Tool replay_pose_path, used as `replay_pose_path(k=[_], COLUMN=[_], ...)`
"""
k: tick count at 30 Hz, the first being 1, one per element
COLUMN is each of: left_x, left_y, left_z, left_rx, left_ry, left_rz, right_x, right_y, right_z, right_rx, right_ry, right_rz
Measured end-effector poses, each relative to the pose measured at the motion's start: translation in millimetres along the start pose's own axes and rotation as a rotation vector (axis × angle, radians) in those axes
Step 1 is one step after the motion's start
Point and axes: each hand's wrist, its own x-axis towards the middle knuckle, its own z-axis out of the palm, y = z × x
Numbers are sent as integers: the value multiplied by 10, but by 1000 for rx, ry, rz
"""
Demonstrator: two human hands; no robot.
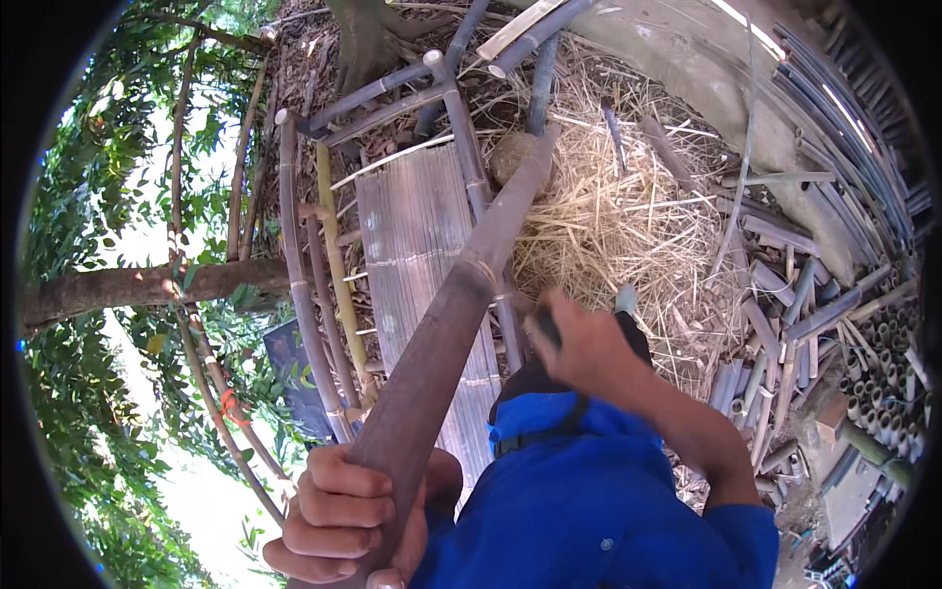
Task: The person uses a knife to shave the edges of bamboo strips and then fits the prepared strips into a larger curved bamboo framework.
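A long, thick brown bamboo pole slants from the lower left up toward the middle, its far end over a round block. My left hand wraps its fingers around the near end. To the right of the pole, my right hand is closed on a tool with a dark handle. Its working end is blurred, so I cannot tell its kind or whether it touches the pole. Beneath the pole lies a slatted bamboo bench.
Bamboo rails frame the bench on the left. Pale shavings and strips cover the ground ahead. Cut bamboo pieces and bundled tubes lie at right, with long poles along a low wall. Leafy branches fill the left.
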Motion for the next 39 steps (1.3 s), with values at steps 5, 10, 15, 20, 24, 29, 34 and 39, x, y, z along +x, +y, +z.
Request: replay_pose_path(k=[5, 10, 15, 20, 24, 29, 34, 39], left_x=[21, 29, 175, 70, 72, 292, 532, 781], left_y=[-62, -199, -104, -323, -240, -371, -111, -153], left_z=[8, 73, 44, 74, -21, -271, -351, -588], left_rx=[-187, -302, -367, -456, -506, -323, -78, -207], left_ry=[-95, -149, -224, -260, -341, -677, -51, -217], left_rz=[34, 48, 75, 92, 28, -47, -251, -189], right_x=[-100, 207, -27, -45, -65, 191, 158, 133], right_y=[-171, 243, -264, 67, -6, 501, 274, -177], right_z=[-107, -50, -90, -102, -80, -218, -318, -401], right_rx=[50, -67, 115, 10, 61, -15, 155, 120], right_ry=[0, -32, 18, 31, 28, 21, 43, 82], right_rz=[-85, 229, -102, 114, 40, 303, 333, 217])
